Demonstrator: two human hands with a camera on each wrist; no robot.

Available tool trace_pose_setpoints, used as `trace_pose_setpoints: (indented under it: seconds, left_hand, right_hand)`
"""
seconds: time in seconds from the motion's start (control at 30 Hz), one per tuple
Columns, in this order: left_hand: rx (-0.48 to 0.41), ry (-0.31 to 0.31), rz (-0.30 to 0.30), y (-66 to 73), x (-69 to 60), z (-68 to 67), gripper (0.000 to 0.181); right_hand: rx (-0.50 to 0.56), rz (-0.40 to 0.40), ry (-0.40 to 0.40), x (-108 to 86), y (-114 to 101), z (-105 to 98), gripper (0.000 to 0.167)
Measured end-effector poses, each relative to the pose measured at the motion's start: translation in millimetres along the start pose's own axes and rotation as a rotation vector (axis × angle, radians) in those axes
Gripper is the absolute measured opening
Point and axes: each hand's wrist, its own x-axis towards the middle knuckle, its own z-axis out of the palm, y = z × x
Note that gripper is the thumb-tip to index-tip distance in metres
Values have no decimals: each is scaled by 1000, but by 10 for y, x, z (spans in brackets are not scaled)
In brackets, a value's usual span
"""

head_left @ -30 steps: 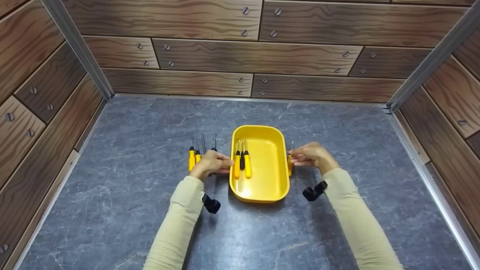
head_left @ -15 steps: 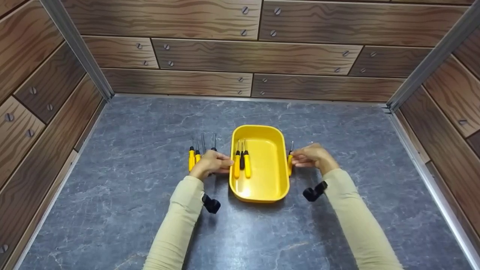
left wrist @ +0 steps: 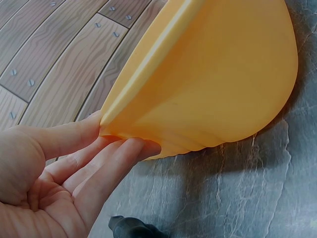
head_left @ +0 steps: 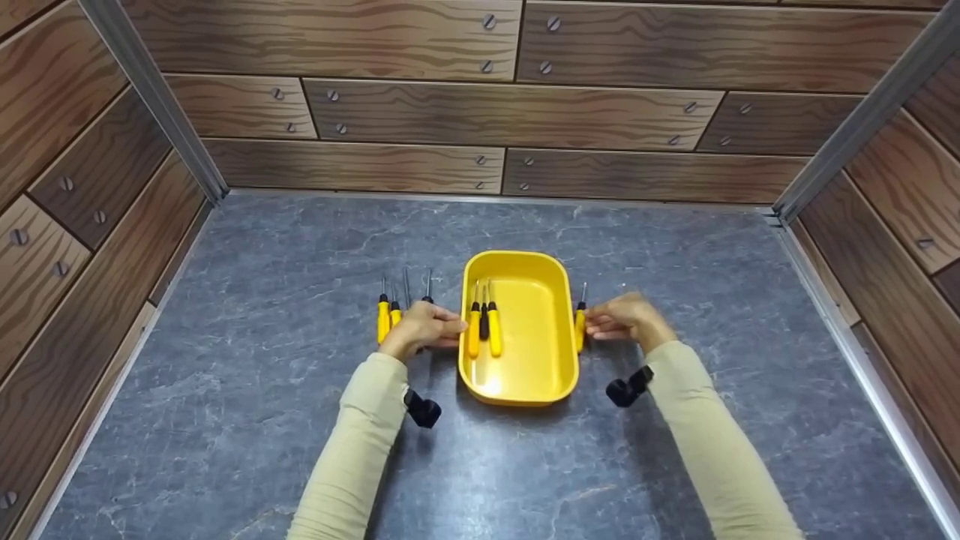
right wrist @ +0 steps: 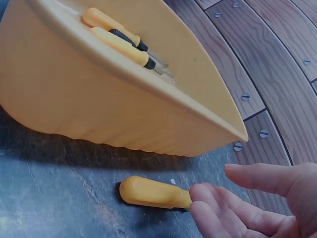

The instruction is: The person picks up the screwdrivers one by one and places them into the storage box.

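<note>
A yellow plastic bin (head_left: 536,337) stands in the middle of the grey surface. My left hand (head_left: 425,324) pinches its left rim, thumb on top and fingers against the outer wall (left wrist: 233,99). Inside the bin lie two yellow-handled screwdrivers (head_left: 494,335) and a black-handled one (head_left: 484,325) between them. Close outside the right wall, another yellow-handled screwdriver (head_left: 580,327) lies on the surface. Beside it is my right hand (head_left: 626,316), thumb spread away from the fingers; in the right wrist view the fingertips (right wrist: 204,210) overlap the far end of its handle (right wrist: 151,192).
Several more screwdrivers (head_left: 383,319) lie in a row left of the bin, partly hidden behind the left hand. Wood-patterned walls (head_left: 517,116) with metal edge strips enclose the grey marbled surface (head_left: 315,247) at the back and both sides.
My right hand has let go of the screwdriver right of the bin and drawn slightly to the right, its thumb lifted off. The left hand and the bin stay in place.
</note>
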Motion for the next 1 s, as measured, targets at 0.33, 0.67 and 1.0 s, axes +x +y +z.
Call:
trace_pose_setpoints:
  seconds: [0.33,0.67,1.0]
  left_hand:
    - [1,-10,-7,5,4,-9,34]
    - [-5,-12,-15,3,3,-10,34]
    - [9,-11,-1,-5,0,-16,33]
  right_hand:
    - [-3,0,48,12,51,26,22]
    - [-44,11,56,33,84,65,6]
    - [-147,30,168,65,100,124,14]
